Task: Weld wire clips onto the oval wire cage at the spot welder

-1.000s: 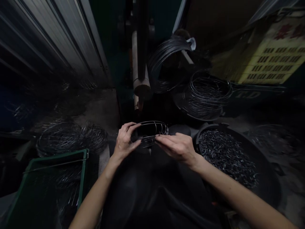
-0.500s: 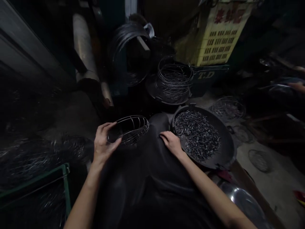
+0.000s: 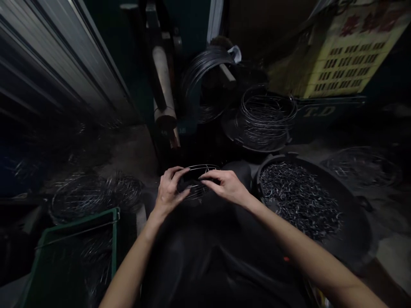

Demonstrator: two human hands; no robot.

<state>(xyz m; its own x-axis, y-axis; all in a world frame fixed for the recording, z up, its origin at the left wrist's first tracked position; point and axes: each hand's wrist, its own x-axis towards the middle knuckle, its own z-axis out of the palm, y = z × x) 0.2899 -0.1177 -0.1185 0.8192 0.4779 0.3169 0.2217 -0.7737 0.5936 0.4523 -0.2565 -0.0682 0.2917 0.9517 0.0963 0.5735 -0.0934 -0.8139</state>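
Note:
A small round wire basket (image 3: 197, 192) is held low over my dark-clothed lap, its rim wires curving behind the fingers. My left hand (image 3: 170, 190) grips the basket's left side between thumb and fingers. Over the basket's right part, my right hand (image 3: 226, 186) is closed in a pinch. Whatever sits between those fingertips is too small and dark to make out. To the right of this hand lies a wide black pan (image 3: 356, 231), heaped with short bent metal pieces (image 3: 298, 196).
A green crate (image 3: 115, 239) with wire pieces stands at lower left, with wire baskets (image 3: 80, 194) behind it. Ahead are wire rings (image 3: 268, 113) in a dark pan, a hanging wire coil (image 3: 208, 57) and a yellow crate (image 3: 346, 64). Machine parts (image 3: 163, 81) jut down ahead left.
My right hand has moved from beside the black pan to the wire basket, its fingers pinched over it. My left hand keeps its hold. The view has swung left.

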